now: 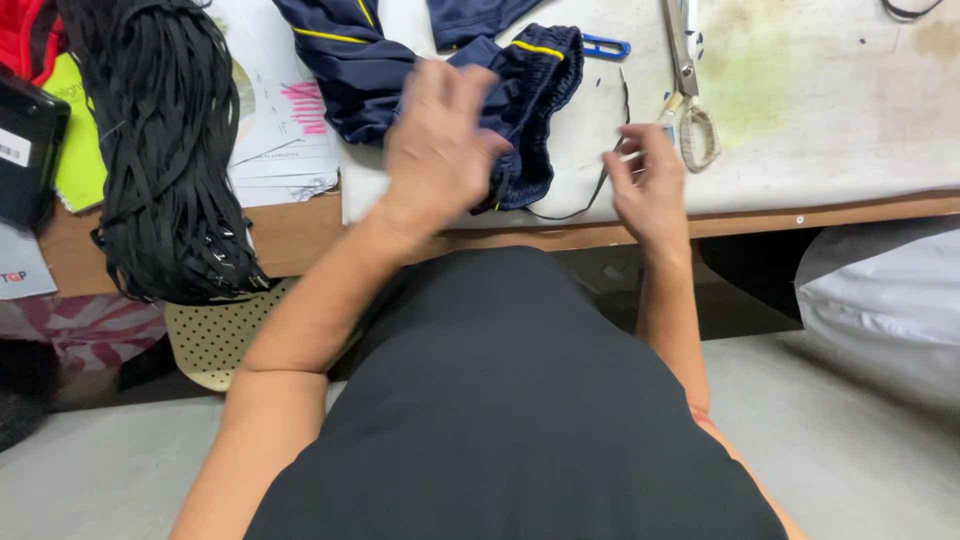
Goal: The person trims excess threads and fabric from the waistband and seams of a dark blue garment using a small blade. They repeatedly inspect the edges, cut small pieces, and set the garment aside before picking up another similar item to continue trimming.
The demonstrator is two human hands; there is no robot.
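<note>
A navy garment (520, 80) with yellow piping lies bunched on the white worktable (820, 110). My left hand (438, 150) hovers over its near end, fingers spread and blurred, holding nothing that I can see. My right hand (650, 185) sits at the table's front edge and pinches a thin black elastic cord (610, 160), which loops from the garment's waistband up past my fingers. Large metal scissors (688, 90) lie just beyond my right hand.
A thick bundle of black elastic strips (165, 150) hangs over the table's left edge beside papers (285, 120). A small blue thread snipper (605, 46) rests behind the garment. A perforated stool seat (215, 340) is below, and a white bag (885, 300) lies at right.
</note>
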